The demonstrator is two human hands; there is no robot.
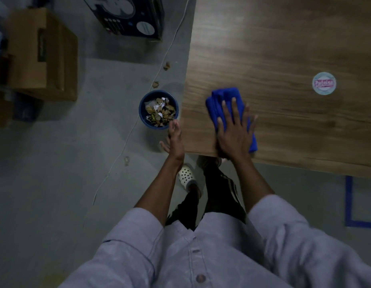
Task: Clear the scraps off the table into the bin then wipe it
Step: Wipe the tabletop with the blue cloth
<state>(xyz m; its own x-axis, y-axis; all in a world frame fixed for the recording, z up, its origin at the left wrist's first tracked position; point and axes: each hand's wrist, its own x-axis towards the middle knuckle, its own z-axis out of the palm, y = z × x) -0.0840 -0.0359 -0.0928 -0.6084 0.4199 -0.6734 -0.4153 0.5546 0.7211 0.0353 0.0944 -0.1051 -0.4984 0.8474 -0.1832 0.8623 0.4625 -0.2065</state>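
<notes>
Wooden tabletop [284, 48], far and right edges cut off. Right hand [232, 134] lies flat, fingers spread, pressing the blue cloth [224, 96] by the near-left corner, covering half. Left hand [175, 138] hangs open, empty, off the left edge, beside the bin [141, 109] of scraps [159, 111] on the grey floor [55, 163].

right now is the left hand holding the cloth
No, the right hand presses the blue cloth on the table; the left hand is empty.
</notes>
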